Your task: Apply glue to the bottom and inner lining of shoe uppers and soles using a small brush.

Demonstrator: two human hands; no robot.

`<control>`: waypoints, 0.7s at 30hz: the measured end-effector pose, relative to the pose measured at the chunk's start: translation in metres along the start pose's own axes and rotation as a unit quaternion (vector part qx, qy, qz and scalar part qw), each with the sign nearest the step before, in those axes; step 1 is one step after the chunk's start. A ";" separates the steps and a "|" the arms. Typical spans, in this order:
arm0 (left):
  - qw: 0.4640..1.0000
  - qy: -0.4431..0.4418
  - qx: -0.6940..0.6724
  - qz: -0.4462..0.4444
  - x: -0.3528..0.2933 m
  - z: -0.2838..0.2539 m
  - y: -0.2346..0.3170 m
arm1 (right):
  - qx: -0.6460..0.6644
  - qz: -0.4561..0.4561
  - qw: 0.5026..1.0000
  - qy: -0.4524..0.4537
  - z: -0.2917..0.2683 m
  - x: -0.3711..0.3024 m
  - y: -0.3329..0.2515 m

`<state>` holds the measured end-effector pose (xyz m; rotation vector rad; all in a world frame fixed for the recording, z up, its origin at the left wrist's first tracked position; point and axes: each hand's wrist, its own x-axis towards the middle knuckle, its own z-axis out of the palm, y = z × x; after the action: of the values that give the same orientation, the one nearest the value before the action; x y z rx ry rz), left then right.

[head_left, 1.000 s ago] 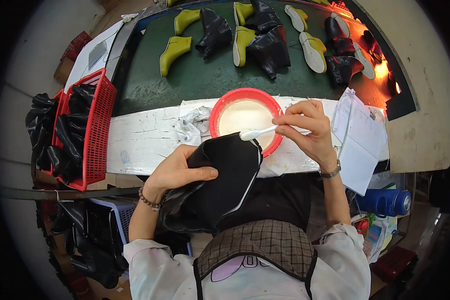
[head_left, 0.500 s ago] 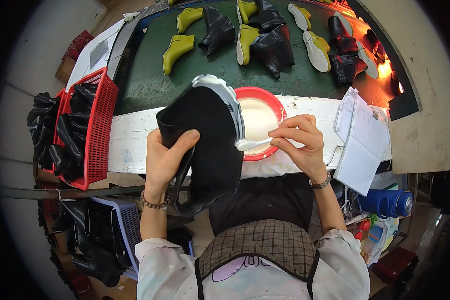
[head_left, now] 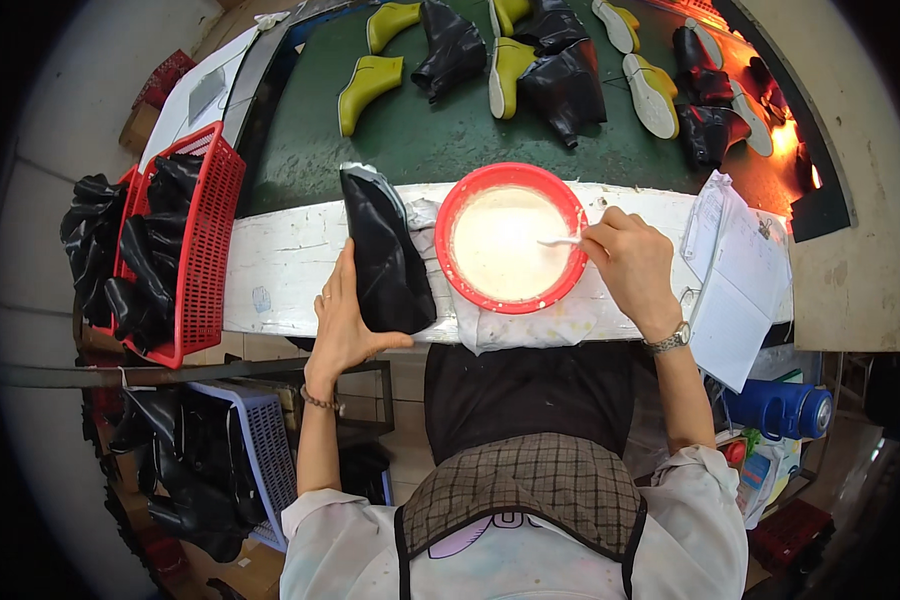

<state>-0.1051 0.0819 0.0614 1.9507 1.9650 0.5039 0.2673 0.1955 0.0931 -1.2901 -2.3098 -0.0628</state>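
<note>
The right hand [head_left: 628,268] hides part of the white brush [head_left: 564,241] from us.
We lose some rag [head_left: 425,214] behind the black boot [head_left: 378,255]; the view's top edge crops a yellow boot [head_left: 508,14]; the papers [head_left: 712,225] bear marks too small for us.

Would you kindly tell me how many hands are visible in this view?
2: the left hand against a black boot, and the right hand holding a slim white tool at the red bowl; no others show.

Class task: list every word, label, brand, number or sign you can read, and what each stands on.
Shirt: lettering, partly covered; not copied out.
Papers: faint writing, too small to read.
White board: blue mark, illegible.
Packet, lower right: too blurred to read.
</note>
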 end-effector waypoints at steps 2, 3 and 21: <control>0.999 0.003 0.026 -0.018 -0.015 0.007 -0.001 | 0.071 0.089 0.992 -0.054 -0.002 -0.002 0.000; 0.998 0.019 0.056 -0.016 -0.020 0.009 -0.001 | 0.121 0.102 0.987 -0.014 -0.003 -0.003 0.000; 0.982 0.137 -0.074 0.106 -0.011 -0.014 0.077 | 0.402 0.126 0.906 0.044 -0.027 -0.013 -0.028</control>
<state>-0.0433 0.0711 0.1091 2.0965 1.8160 0.9925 0.2608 0.1623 0.1170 -1.0758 -1.7429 0.8131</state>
